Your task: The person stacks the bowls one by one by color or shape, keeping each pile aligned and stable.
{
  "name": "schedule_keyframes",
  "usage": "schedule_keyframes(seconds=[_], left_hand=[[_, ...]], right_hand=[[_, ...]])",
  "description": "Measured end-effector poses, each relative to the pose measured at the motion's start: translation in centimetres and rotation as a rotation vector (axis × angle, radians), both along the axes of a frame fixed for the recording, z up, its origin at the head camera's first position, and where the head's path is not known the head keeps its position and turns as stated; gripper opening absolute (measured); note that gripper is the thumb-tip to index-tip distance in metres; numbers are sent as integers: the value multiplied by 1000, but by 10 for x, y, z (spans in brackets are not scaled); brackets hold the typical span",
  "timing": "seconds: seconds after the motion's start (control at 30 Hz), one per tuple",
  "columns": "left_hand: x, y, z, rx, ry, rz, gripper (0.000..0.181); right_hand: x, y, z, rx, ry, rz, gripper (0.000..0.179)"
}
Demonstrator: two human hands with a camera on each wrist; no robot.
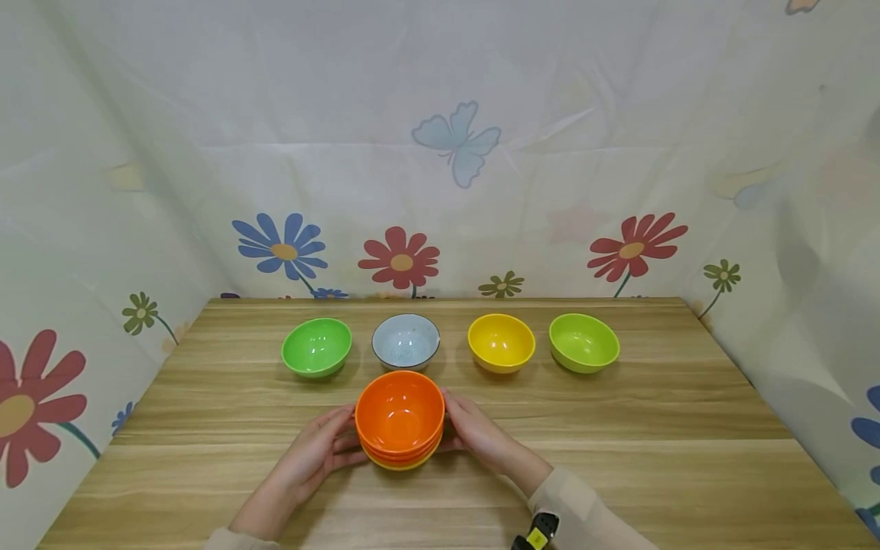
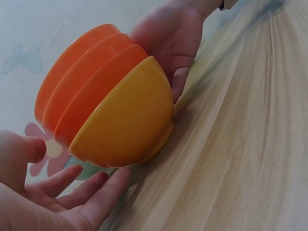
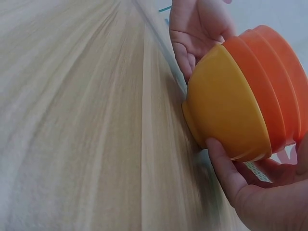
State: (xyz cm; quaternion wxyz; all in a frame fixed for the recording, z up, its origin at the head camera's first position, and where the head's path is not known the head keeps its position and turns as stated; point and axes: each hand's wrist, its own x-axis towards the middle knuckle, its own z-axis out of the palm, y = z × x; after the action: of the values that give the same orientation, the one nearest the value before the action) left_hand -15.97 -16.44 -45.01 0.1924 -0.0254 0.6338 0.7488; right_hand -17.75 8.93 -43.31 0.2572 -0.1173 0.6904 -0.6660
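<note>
A nested stack of bowls, three orange bowls (image 1: 400, 412) inside a yellow bowl (image 2: 127, 115), stands upright low over the wooden table, between both hands. From the left side, my left hand (image 1: 312, 451) reaches around it. Its fingertips are right at the yellow bowl's underside, and its thumb is spread away from the orange rims in the left wrist view. My right hand (image 1: 481, 435) holds the opposite side. One of its fingers (image 3: 221, 161) touches the yellow bowl close to its foot, while the thumb lies along the orange bowls.
Behind the stack, single bowls form a row: green (image 1: 317, 347), grey-blue with a dark rim (image 1: 406, 341), yellow (image 1: 501, 344) and lime green (image 1: 583, 343). The table (image 1: 653, 458) meets a flower-printed cloth (image 1: 330, 176) at its back and sides. A dark strap circles the right wrist.
</note>
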Motion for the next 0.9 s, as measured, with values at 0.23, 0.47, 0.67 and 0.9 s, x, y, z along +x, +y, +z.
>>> schedule_keyframes(seconds=[0.23, 0.47, 0.67, 0.9], left_hand=[[0, -8, 1, -30, 11, 2, 58], [-3, -19, 5, -53, 12, 46, 57], [-6, -29, 9, -91, 17, 111, 53], [-9, -42, 11, -154, 49, 139, 53]], right_hand=[[0, 0, 1, -6, -4, -4, 66], [0, -1, 1, 9, -7, -10, 68], [1, -1, 1, 17, -4, -13, 68], [0, -1, 0, 13, 7, -7, 66]])
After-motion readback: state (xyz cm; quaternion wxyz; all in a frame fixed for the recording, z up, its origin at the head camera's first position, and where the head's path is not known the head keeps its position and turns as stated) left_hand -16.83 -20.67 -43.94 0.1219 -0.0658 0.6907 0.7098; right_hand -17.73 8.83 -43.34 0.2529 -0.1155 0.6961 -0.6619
